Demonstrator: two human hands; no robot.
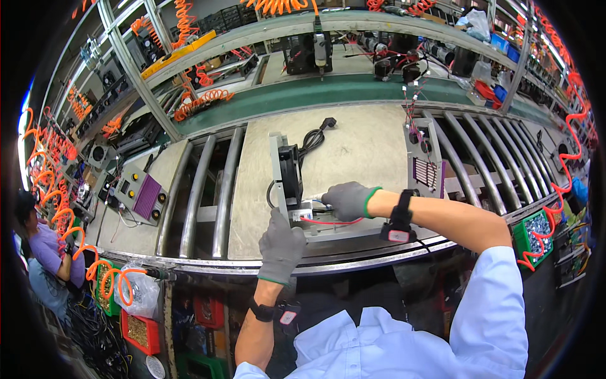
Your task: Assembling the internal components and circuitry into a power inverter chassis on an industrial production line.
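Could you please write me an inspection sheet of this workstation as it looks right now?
Surface: beige board lying on grey metal rollers, beside a green conveyor belt.
Job's things: upright grey metal panel with a black fan, standing on the board.
Clutter: purple-faced grey panel on the left, grey vented panel on the right.
Grippers: grey-gloved left hand grips the panel's base; grey-gloved right hand touches its lower edge; black wrist straps on both.
Cables: black power cord with plug behind the fan; red wire under the right hand.
Surroundings: orange coiled hoses, green parts bins, another person at far left.
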